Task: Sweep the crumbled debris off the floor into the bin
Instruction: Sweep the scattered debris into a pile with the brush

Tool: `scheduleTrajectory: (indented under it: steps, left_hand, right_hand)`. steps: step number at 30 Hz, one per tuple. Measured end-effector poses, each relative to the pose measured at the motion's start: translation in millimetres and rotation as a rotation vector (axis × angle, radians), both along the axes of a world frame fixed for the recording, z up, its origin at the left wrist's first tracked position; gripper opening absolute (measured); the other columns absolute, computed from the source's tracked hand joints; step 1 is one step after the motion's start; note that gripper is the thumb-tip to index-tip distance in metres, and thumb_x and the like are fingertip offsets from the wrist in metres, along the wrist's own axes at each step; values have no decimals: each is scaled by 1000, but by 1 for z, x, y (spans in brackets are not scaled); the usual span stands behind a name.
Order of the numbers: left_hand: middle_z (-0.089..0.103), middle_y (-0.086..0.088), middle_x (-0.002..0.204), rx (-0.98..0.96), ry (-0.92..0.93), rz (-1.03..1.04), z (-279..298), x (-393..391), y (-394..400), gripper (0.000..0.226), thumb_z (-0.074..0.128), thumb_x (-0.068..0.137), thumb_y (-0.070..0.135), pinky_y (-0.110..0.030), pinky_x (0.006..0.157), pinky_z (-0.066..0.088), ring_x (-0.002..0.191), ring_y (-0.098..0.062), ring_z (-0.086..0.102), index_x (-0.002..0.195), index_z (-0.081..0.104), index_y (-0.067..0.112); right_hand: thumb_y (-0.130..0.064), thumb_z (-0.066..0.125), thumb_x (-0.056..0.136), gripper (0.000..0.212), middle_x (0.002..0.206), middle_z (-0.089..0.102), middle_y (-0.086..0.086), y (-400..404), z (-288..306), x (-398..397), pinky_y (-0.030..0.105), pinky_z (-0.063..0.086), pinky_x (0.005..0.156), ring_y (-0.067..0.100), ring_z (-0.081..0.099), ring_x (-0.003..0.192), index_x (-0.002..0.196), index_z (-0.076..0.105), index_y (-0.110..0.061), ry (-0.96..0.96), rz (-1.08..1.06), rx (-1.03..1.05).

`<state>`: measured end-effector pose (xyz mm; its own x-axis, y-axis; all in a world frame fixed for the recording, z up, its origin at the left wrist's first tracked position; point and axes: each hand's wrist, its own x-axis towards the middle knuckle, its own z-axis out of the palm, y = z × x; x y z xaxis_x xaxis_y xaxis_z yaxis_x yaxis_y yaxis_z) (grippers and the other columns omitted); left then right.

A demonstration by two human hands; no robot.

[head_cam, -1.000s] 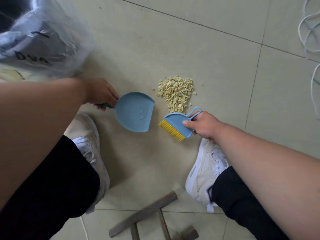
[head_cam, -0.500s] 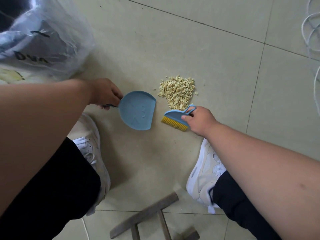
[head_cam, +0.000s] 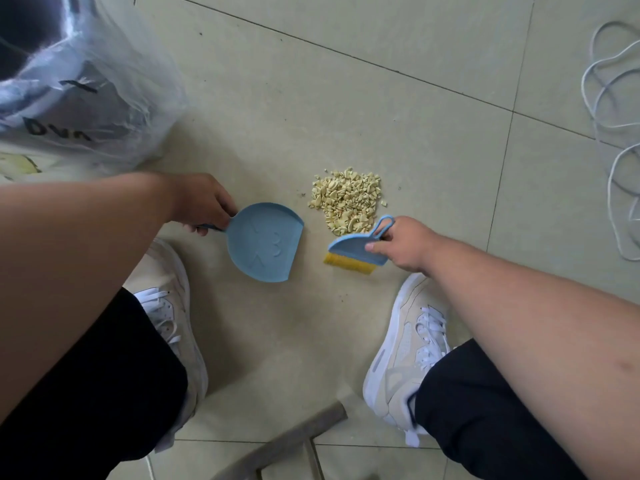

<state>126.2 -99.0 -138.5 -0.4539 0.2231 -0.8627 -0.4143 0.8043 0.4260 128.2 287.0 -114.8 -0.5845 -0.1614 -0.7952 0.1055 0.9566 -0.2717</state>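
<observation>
A: Report the scene, largest item first.

B: The tiled floor [head_cam: 398,109] carried everything. The bin [head_cam: 69,81], lined with a clear plastic bag, stood at upper left, well apart from the work. The left hand [head_cam: 199,202] gripped the handle of the blue dustpan [head_cam: 265,242], fingers curled round it. The pan lay near the floor with its straight lip facing right, toward the pile.

A: And the right side?

B: The right hand [head_cam: 403,245] held the small blue brush [head_cam: 356,251], the thumb pressed on its back and the other fingers curled about its loop handle. The yellow bristles pointed down, on or just above the floor. The brush sat at the near edge of the debris [head_cam: 346,199], touching or just beside it.

A: Which step was in hand?

B: By my judgement, positioning before the first stroke. The pan held no debris, and a gap of bare tile separated its lip from the pile.

A: What did the next move call for?

B: Probably the lip set flat against the left edge of the pile, and the brush carried round to the right side to draw the pieces leftward into the pan.

A: Condition of the debris?

B: Pale yellow, broken into small irregular chips, heaped in one compact patch, with a few stray pieces at its margins.
</observation>
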Motion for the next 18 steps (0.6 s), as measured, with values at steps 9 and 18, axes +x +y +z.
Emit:
scheduleTrajectory:
  steps: [9,18]
  left_hand:
    - [64,-1,55,-11,-15,11,0,1,-1,20,75,90,10,-26,47,47,50,-16,61,93,86,25]
    - [64,4,51,-10,-21,6,-1,0,2,21,74,89,10,-26,49,48,54,-18,63,93,86,27]
  right_hand:
    - [-42,74,90,39,109,69,10,14,-22,20,30,49,85,28,65,105,114,71,-11,-65,253,168]
    - [-39,73,90,34,108,70,10,8,-13,-35,34,52,89,30,65,104,113,74,-15,87,206,162]
